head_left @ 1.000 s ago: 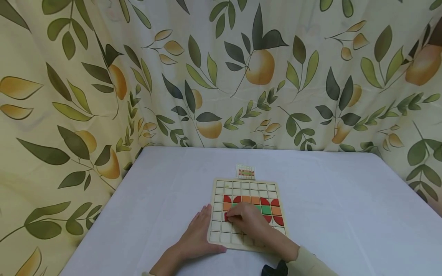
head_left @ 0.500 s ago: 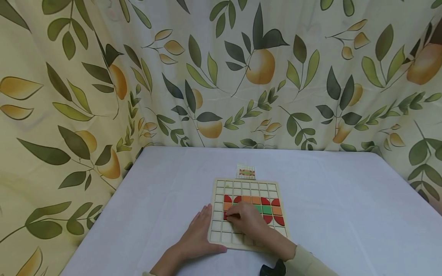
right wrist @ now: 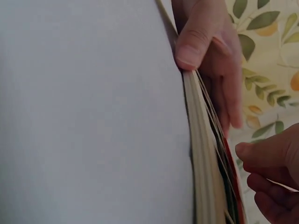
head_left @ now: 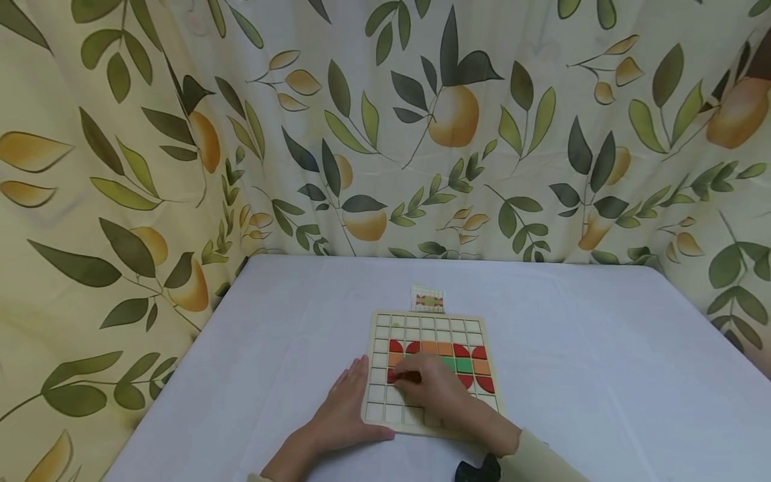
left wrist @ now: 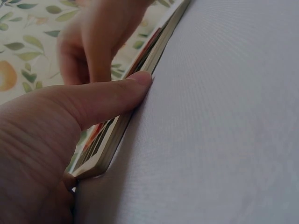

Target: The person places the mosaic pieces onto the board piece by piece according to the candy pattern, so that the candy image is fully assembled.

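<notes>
A square, pale wooden grid board (head_left: 385, 415) lies on the white-covered table. Coloured tiles fill part of its middle rows: red quarter-round pieces, orange squares (head_left: 481, 367) and green squares (head_left: 464, 365). My left hand (head_left: 340, 415) rests against the board's left side with straight fingers, its thumb (left wrist: 135, 84) along the near edge. Over the board, my right hand (head_left: 436, 388) has thumb and index finger bent together at a red tile (head_left: 391, 375) in the left part of the lower coloured row. The right hand hides the middle of the pattern.
A small pattern card (head_left: 428, 300) with a printed coloured grid stands at the board's far edge. A black object (head_left: 477, 468) sits by the right sleeve at the near edge. Behind the table (head_left: 602, 335) hangs a leaf-and-fruit-print curtain (head_left: 385, 134).
The red tile at my right fingertips has shifted slightly left and away from me, lining up with the column of tiles. My left hand stays at the board's side.
</notes>
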The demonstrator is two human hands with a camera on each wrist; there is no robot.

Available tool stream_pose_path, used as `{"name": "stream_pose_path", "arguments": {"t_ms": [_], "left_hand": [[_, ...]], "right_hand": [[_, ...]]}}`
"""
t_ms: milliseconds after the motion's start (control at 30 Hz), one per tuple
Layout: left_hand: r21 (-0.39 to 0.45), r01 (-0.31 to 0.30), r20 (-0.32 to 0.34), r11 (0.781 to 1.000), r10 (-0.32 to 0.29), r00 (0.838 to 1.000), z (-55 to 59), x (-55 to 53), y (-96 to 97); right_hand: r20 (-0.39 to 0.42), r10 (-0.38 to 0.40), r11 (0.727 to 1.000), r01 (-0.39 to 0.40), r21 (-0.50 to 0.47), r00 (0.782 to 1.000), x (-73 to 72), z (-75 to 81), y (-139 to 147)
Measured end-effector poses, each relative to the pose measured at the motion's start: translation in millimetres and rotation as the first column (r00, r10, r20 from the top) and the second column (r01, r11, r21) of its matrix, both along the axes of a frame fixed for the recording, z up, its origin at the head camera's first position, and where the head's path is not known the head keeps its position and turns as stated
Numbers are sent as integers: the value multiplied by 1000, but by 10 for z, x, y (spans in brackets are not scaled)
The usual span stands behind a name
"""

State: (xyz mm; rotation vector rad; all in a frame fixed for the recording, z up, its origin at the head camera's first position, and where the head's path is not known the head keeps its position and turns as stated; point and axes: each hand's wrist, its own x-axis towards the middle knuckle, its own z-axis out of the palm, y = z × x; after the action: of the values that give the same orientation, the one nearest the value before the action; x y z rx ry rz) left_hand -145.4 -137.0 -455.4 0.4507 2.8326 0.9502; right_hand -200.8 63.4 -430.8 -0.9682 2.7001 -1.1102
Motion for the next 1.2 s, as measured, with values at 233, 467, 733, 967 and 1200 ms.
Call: {"name": "stream_pose_path", "arguments": {"t_ms": [233,467,733,967,1200], "left_hand": [[-3,-20,9,1000,20,1000,12,-9,11],[-22,-36,-16,999,36,999,7,-5,-43],[-7,-36,-35,999,36,999,-9,35,-93],[-3,-38,-18,999,38,999,-20,34,-59],[-7,-54,-48,999,54,997,92,-9,100]], "right_hand": [[-4,-163,986,162,-37,987,205,54,666],[7,-472,881,472,18,881,386,20,1385],[94,-559,829,554,74,824,504,-35,1827],[88,-556,831,549,91,826,548,-26,1886],[-59,-565,817,568,102,823,555,51,1862]]}}
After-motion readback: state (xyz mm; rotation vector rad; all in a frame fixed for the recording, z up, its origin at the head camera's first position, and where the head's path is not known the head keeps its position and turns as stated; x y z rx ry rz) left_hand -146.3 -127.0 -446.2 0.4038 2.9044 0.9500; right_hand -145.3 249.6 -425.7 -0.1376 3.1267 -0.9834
